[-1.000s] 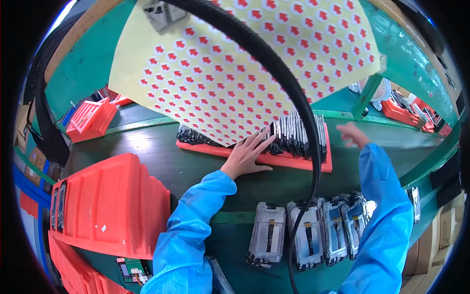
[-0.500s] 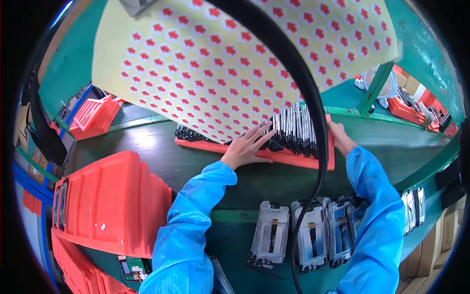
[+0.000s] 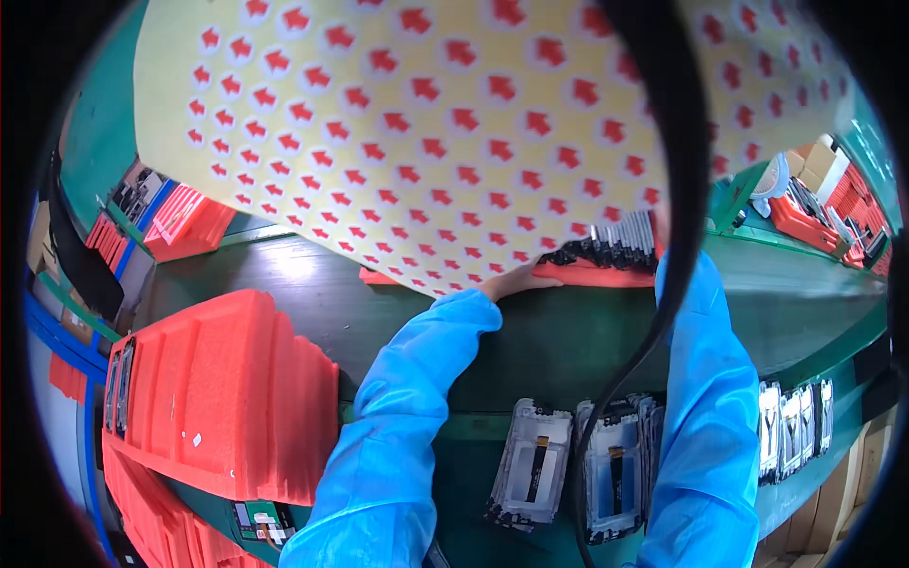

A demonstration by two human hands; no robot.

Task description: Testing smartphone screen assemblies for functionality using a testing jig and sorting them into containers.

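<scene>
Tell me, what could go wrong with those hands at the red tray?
The arrow-printed sheet hides much of the red tray, so the left hand might knock the thin parts unseen. The black cable crosses in front of the sheet and could catch an arm. The right sleeve overlaps the frame stacks in this view and might brush them out of line.

Dark green worktop (image 3: 587, 350) extends to both sides of the left hand (image 3: 516, 282); bright glare patch (image 3: 295, 268) on it, left of that hand. Green panel (image 3: 106, 123) beyond, to the far left. Green post (image 3: 739, 204) beyond and right of the hand, white fan (image 3: 772, 185) beside it. Blue frame (image 3: 66, 343) far left. Nearer than the hand, far right: brown boxes (image 3: 838, 497), probably cardboard; rim dim there.
</scene>
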